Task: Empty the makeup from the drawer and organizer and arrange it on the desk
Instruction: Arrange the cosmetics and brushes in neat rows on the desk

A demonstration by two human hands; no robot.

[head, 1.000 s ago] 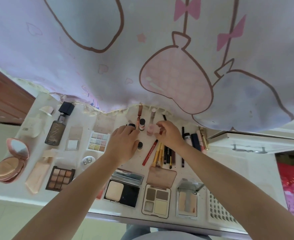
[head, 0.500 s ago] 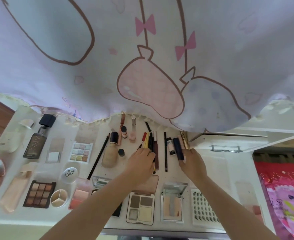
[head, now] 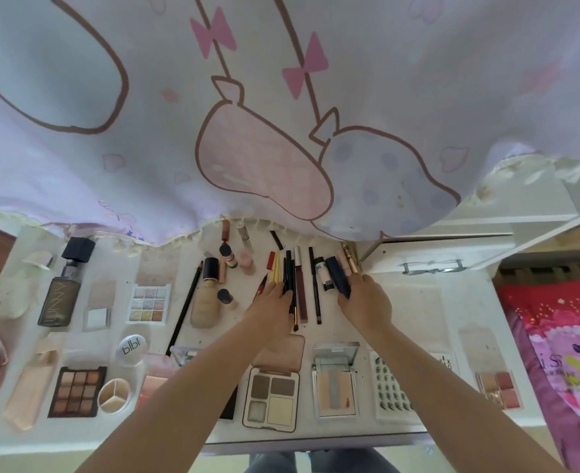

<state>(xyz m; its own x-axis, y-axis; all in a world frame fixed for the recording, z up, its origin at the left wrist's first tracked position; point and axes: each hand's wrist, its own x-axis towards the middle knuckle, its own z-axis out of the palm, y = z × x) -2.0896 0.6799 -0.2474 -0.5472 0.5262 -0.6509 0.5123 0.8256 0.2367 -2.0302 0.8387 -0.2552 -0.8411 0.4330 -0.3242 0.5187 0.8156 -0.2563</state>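
1. So the desk (head: 414, 302) is already pretty loaded: palettes along the near edge, the foundation bottle (head: 60, 295) far left, and a row of pencils and liners (head: 286, 274) in the middle, running toward the curtain (head: 281, 131) at the far side.

2. I'd say this is the arranging part, not the emptying part. Both hands are on the stick-shaped stuff in the middle, tidying it into a row.

3. Left hand (head: 275, 310) lies over the near ends of the pencils and liners, fingers reaching forward onto them. Looks more like pressing and nudging than a proper grab, but the fingertips blend into the sticks, so I can't tell for sure whether anything is pinched.

4. Right hand (head: 367, 302) is just right of that, with its fingers against the dark blue tube (head: 338, 276). Seems to have it between thumb and fingers, though the tube is lying on the desk, not lifted.

5. The white drawer unit (head: 428, 257) sits at the far right, touching the desk; I can't see inside it.

6. Next move, my guess: slide the dark blue tube parallel with the white tube (head: 322, 273) beside it, and even out the near ends without knocking the thin liners crooked.
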